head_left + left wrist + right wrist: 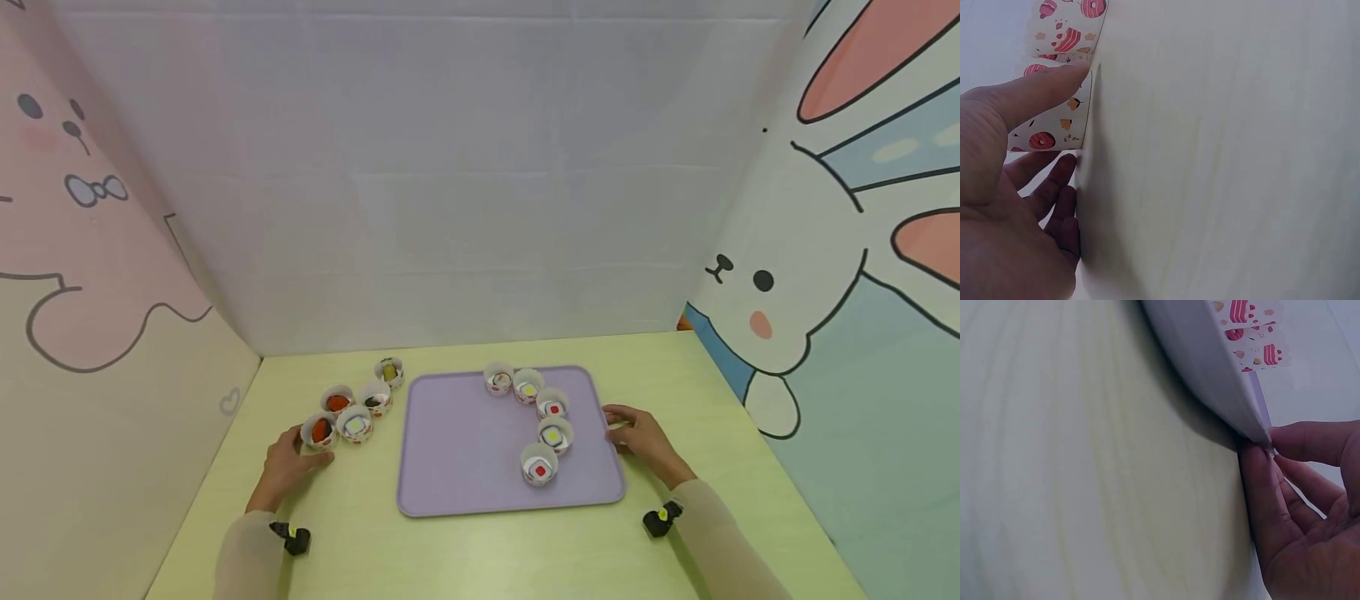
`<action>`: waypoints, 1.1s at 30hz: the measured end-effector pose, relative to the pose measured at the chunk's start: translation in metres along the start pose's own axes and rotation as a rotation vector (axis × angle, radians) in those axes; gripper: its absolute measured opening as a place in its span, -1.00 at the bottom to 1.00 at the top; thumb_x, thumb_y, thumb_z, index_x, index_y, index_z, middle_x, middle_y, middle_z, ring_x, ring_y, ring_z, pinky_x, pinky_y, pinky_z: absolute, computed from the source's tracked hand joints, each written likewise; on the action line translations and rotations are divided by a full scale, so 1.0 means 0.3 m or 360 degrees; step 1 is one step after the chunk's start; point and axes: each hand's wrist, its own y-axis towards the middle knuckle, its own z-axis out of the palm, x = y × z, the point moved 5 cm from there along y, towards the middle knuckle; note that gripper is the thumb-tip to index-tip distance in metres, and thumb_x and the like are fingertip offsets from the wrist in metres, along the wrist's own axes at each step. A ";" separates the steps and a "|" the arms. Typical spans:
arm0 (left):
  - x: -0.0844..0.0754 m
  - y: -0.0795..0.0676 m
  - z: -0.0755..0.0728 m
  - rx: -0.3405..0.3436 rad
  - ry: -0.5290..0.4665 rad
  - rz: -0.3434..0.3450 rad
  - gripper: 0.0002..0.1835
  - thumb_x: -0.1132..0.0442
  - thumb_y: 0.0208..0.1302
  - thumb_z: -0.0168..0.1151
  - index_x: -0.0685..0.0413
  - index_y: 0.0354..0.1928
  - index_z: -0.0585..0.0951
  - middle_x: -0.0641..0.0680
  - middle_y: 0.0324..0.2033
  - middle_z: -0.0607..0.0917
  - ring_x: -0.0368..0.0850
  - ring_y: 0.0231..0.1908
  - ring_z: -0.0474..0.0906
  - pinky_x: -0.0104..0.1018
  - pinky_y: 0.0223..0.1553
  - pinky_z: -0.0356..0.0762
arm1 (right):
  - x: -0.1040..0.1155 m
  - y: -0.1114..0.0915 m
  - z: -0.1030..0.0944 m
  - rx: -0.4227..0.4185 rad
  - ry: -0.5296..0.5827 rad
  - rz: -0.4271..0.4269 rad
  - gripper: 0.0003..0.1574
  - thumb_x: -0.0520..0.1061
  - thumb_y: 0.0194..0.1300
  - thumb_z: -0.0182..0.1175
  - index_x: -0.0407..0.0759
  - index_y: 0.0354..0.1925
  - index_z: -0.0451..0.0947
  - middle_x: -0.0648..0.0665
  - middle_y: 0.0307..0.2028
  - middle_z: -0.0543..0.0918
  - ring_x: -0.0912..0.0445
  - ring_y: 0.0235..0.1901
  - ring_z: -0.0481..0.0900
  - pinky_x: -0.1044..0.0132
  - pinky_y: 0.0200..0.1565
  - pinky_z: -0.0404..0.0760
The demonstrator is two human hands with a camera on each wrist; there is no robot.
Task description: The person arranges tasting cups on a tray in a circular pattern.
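My left hand (288,463) is at the near-left end of a cluster of small printed paper cups, thumb and fingers around a cup (321,433) with an orange-red and black piece inside. In the left wrist view, the thumb lies along the printed side of that cup (1054,128), with the fingers curled past its other side. My right hand (645,437) pinches the right edge of a lilac tray (457,467). Seen from the right wrist, thumb and fingers close on the rim of the tray (1210,381), which is lifted slightly off the table there.
Toward the tray's right half stand several paper cups (539,477) in a curved row, holding white pieces with red or yellow centres. Beside the held cup are others, including one with a white piece (355,427) and one farther back with a yellow-green piece (389,372). Cloth walls surround the table (480,554).
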 end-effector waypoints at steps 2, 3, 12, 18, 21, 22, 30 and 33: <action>-0.003 0.003 -0.004 -0.0004 0.0043 -0.0010 0.04 -0.07 0.10 0.43 0.35 0.44 0.13 0.48 0.41 0.17 0.53 0.37 0.00 0.40 0.33 0.05 | 0.002 -0.003 0.001 0.0001 0.0003 0.0003 -0.28 -0.29 0.23 0.24 -0.24 0.36 0.36 -0.33 0.14 0.49 0.12 -0.19 0.59 0.28 -0.23 0.68; -0.004 0.005 -0.005 -0.0006 0.0063 -0.0012 0.03 -0.08 0.10 0.43 0.34 0.44 0.14 0.47 0.40 0.18 0.54 0.36 0.01 0.42 0.31 0.05 | 0.002 -0.004 0.002 0.0003 0.0001 0.0003 -0.28 -0.29 0.23 0.24 -0.24 0.36 0.36 -0.34 0.14 0.49 0.12 -0.19 0.59 0.28 -0.23 0.68; -0.013 0.002 0.003 -0.0042 0.0219 -0.0022 -0.01 -0.14 0.14 0.36 0.36 0.41 0.20 0.48 0.36 0.22 0.58 0.31 0.06 0.48 0.22 0.05 | 0.000 -0.008 0.007 -0.0008 0.0022 0.0005 -0.30 -0.33 0.21 0.23 -0.27 0.34 0.38 -0.35 0.13 0.49 0.12 -0.22 0.59 0.27 -0.24 0.68; -0.006 -0.006 0.004 -0.0064 0.0163 -0.0050 -0.02 -0.16 0.15 0.34 0.36 0.40 0.21 0.46 0.36 0.21 0.55 0.32 0.04 0.45 0.25 0.04 | -0.001 -0.009 0.007 -0.0008 0.0042 0.0010 -0.30 -0.34 0.20 0.23 -0.26 0.33 0.39 -0.34 0.12 0.50 0.12 -0.23 0.58 0.28 -0.24 0.68; 0.006 -0.009 0.007 -0.0071 0.0081 -0.0070 -0.05 -0.14 0.14 0.36 0.34 0.39 0.25 0.43 0.36 0.23 0.52 0.32 0.08 0.43 0.26 0.07 | 0.000 -0.012 0.008 -0.0003 0.0048 0.0004 -0.30 -0.33 0.21 0.23 -0.27 0.33 0.39 -0.34 0.12 0.50 0.11 -0.22 0.58 0.28 -0.25 0.67; 0.009 -0.010 0.008 -0.0079 0.0056 -0.0065 -0.07 -0.12 0.13 0.38 0.34 0.37 0.28 0.44 0.35 0.26 0.52 0.32 0.11 0.41 0.26 0.10 | 0.000 -0.013 0.008 -0.0001 0.0050 0.0003 -0.29 -0.33 0.21 0.23 -0.27 0.33 0.38 -0.34 0.12 0.50 0.11 -0.22 0.58 0.28 -0.25 0.67; 0.000 -0.029 -0.005 -0.0169 -0.0036 0.0010 -0.11 -0.06 0.16 0.39 0.46 0.31 0.30 0.53 0.23 0.42 0.44 0.20 0.39 0.24 0.17 0.40 | -0.005 -0.005 0.007 -0.0002 0.0040 -0.0013 -0.29 -0.33 0.21 0.22 -0.27 0.34 0.38 -0.33 0.12 0.50 0.09 -0.19 0.58 0.27 -0.23 0.67; -0.008 -0.042 -0.019 -0.0189 -0.0041 -0.0003 -0.09 -0.13 0.16 0.37 0.44 0.31 0.30 0.52 0.22 0.44 0.42 0.17 0.42 0.22 0.14 0.42 | -0.007 0.001 0.004 -0.0012 0.0021 -0.0015 -0.30 -0.32 0.22 0.22 -0.25 0.34 0.38 -0.32 0.11 0.50 0.10 -0.20 0.58 0.29 -0.23 0.67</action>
